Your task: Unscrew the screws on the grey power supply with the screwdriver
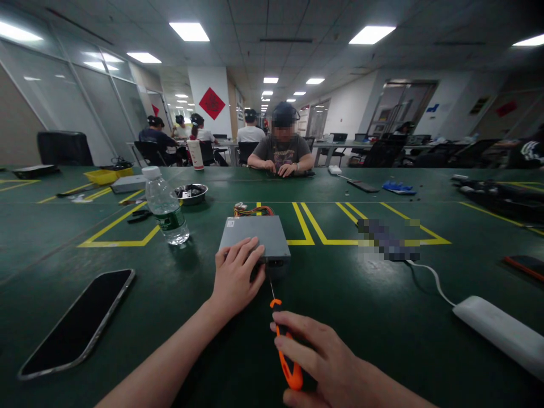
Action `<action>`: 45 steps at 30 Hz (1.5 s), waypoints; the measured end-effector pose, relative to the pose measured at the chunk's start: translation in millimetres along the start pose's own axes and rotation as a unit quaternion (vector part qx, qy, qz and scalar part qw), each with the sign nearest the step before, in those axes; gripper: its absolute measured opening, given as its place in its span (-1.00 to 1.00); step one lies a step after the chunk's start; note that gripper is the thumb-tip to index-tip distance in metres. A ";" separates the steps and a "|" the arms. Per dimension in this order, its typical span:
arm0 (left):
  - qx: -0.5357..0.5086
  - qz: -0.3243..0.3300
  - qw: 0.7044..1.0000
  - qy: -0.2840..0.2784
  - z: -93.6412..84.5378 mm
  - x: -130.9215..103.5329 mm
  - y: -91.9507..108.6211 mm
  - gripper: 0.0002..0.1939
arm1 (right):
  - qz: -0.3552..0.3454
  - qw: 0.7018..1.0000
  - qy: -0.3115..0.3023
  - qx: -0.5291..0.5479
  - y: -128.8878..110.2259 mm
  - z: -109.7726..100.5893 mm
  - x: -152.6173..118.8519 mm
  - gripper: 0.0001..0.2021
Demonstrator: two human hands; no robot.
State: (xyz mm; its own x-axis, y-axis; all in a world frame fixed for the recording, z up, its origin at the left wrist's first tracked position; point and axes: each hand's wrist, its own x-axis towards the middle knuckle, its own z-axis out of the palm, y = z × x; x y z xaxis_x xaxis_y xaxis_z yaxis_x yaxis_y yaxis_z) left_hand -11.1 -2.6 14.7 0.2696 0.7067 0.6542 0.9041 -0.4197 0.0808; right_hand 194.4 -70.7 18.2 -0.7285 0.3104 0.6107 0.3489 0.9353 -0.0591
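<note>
A grey metal box [257,229] with a white label lies on the green table, and a bundle of coloured wires [255,210] comes out behind it. My left hand [238,272] rests over its near left corner, fingers on top and thumb at the front side, gripping it. In my right hand [317,354] is an orange and black screwdriver [280,340], held between thumb and fingers. Its thin shaft points away from me, with the tip close to the front face of the box; whether it touches cannot be told.
On the green table [178,317] are a phone [80,323] at left, a water bottle [165,209], a metal bowl [192,194], a yellow tray [106,174] and a white power strip [501,328] at right. A person [283,150] sits opposite.
</note>
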 end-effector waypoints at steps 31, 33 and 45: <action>-0.023 -0.019 1.000 -0.002 -3.5 2.5 3.1 -0.71 | -0.014 0.999 -0.022 -0.024 -2.2 -3.5 3.5 -0.71; -0.020 -0.024 0.999 -0.007 -3.8 2.3 3.3 -0.71 | -0.016 1.000 -0.001 -0.007 -1.0 -2.7 3.6 -0.73; -0.016 -0.030 0.999 -0.019 -3.3 1.6 3.9 -0.71 | -0.038 0.999 0.004 0.018 0.5 -1.9 6.3 -0.70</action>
State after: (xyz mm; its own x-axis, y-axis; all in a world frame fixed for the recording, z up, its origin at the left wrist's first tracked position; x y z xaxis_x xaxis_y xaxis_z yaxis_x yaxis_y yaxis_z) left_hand -8.2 -5.0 18.6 0.2281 0.7526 0.6177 0.9084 -0.3928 0.1432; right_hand 191.1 -68.6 23.5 -0.7467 0.2373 0.6214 0.2721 0.9614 -0.0402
